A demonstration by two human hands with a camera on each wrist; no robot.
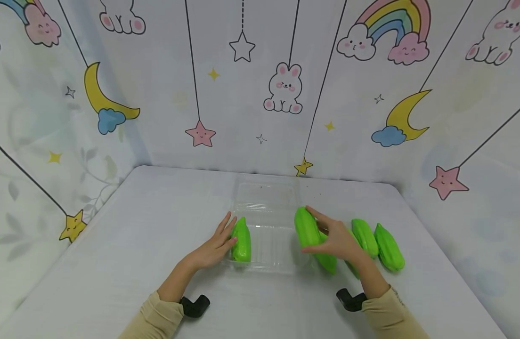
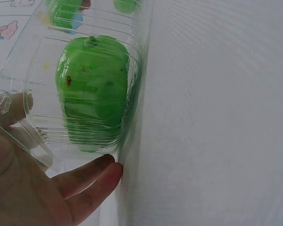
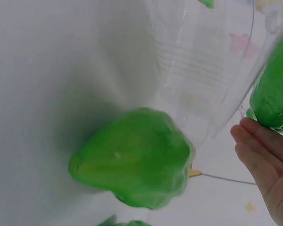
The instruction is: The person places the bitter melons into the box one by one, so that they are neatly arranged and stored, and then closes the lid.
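A clear plastic clamshell box lies open mid-table. One green squash-like vegetable lies in its left side, seen through the wall in the left wrist view. My left hand rests with straight fingers against the box's left wall. My right hand grips a second green vegetable at the box's right edge, with fingers over it and thumb under. In the right wrist view that vegetable sits above my fingers, beside the box.
Three more green vegetables lie on the white table right of the box: one under my right hand, also close in the right wrist view, and two further right. Patterned walls close in the table on the back and both sides.
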